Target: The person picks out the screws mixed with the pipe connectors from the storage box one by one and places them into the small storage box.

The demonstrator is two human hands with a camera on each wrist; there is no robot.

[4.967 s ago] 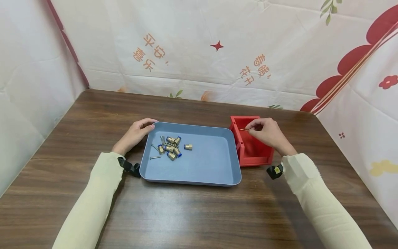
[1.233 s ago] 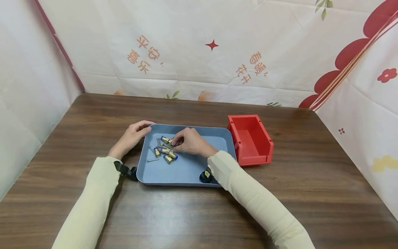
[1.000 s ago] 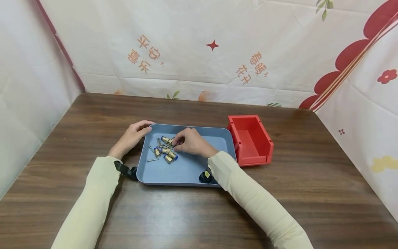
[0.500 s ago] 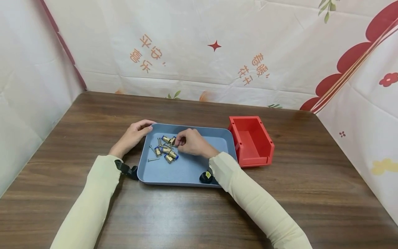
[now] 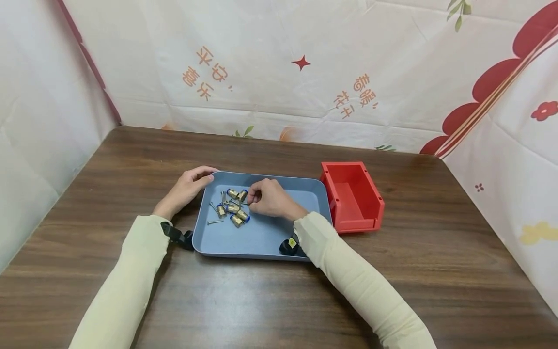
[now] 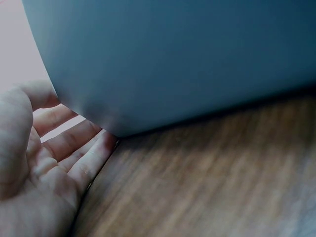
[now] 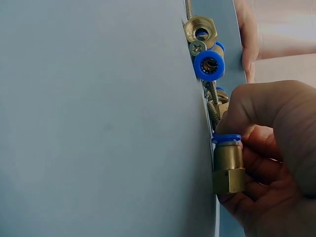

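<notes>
Evidently your left hand point(image 5: 185, 189) steadies the blue tray point(image 5: 253, 245), its relaxed fingers resting against one outer corner, probably so nothing slides on the tabletop point(image 5: 244, 300). Inside, your right hand point(image 5: 273, 199) has its fingers drawn narrow among the screws point(image 5: 215, 222), a shape that suits thin shafts; the tips are hidden, so I can't tell whether they pinch one. One brass fitting point(image 7: 229, 163) shows just before those fingers; more fittings point(image 5: 243, 216) cluster to their left. The red bin point(image 5: 357, 226) sits rightward of them, presumably for easy reach.
</notes>
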